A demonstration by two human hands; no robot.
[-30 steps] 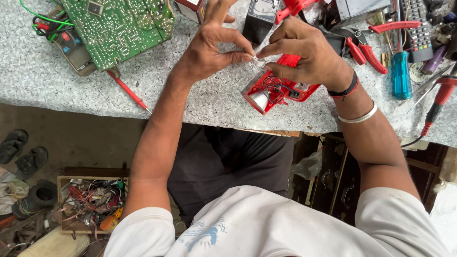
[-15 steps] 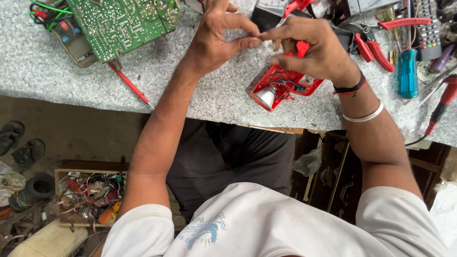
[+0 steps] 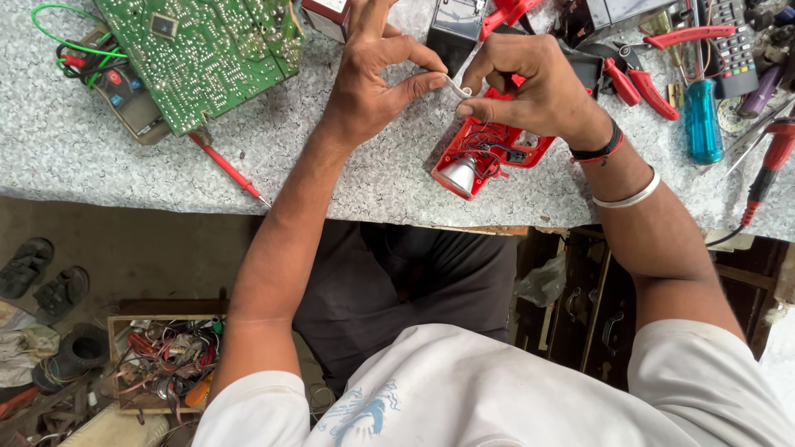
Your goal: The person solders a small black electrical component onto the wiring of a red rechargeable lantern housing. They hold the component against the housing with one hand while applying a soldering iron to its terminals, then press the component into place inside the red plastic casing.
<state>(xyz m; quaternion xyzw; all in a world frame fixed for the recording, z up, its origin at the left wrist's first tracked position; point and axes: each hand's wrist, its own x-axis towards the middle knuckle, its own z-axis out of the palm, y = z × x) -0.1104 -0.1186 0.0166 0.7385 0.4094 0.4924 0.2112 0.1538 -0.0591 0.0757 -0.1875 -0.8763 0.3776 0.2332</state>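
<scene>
My left hand (image 3: 377, 70) and my right hand (image 3: 530, 87) meet above the speckled workbench (image 3: 348, 174). Between their fingertips they pinch a small pale strip (image 3: 457, 86); thumb and forefinger of each hand close on one end of it. Just below the right hand lies an opened red torch casing (image 3: 489, 153) with a silver reflector at its near end and wires inside. The right wrist wears a dark band and a metal bangle.
A green circuit board (image 3: 211, 54) lies at the bench's far left over a dark meter with green wire. A red probe (image 3: 228, 170) rests beside it. Red-handled pliers (image 3: 638, 83), a blue screwdriver (image 3: 702, 116) and a soldering iron (image 3: 766, 170) lie right. A box of scrap wires (image 3: 166, 364) sits on the floor.
Both hands have lowered slightly in view and drawn a little apart, still pinching the small strip. The red casing has stayed on the bench.
</scene>
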